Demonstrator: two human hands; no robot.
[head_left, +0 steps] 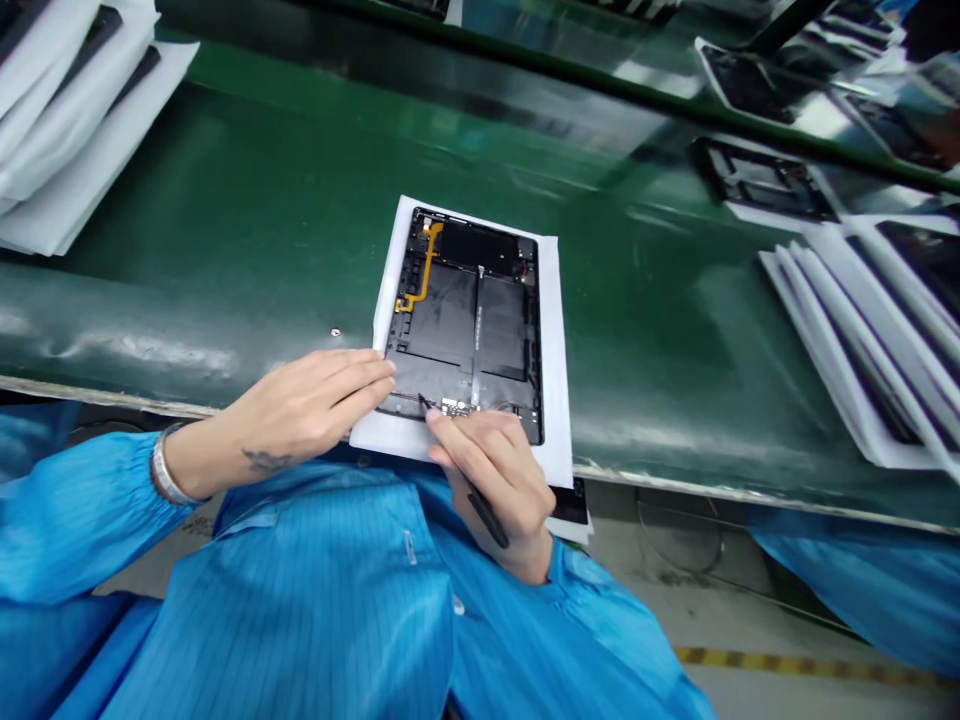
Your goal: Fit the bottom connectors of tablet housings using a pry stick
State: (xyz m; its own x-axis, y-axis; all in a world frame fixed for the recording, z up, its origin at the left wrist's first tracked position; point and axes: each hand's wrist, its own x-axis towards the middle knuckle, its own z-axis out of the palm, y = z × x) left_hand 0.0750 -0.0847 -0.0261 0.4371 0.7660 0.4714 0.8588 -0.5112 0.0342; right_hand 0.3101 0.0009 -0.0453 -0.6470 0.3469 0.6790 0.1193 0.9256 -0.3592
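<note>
An opened tablet [450, 315] lies on a sheet of white paper [556, 340], its inside showing. An orange flex cable [429, 262] runs down its upper left, and a small circuit board [457, 407] sits along its near edge. My left hand [315, 405] is laid flat, fingers stretched out, with the fingertips on the tablet's lower left edge. My right hand [499, 480] is closed around black tweezers [487, 518]. Their pointed tip is at the tablet's near edge, just left of the circuit board; whether it touches cannot be made out.
White sheets with dark panels between them are stacked at the left [82, 130] and right [862, 340] of the green bench [285, 200]. A small metallic piece [335, 332] lies left of the tablet. Another tablet part [765, 180] rests at the back right, beside a shelf edge.
</note>
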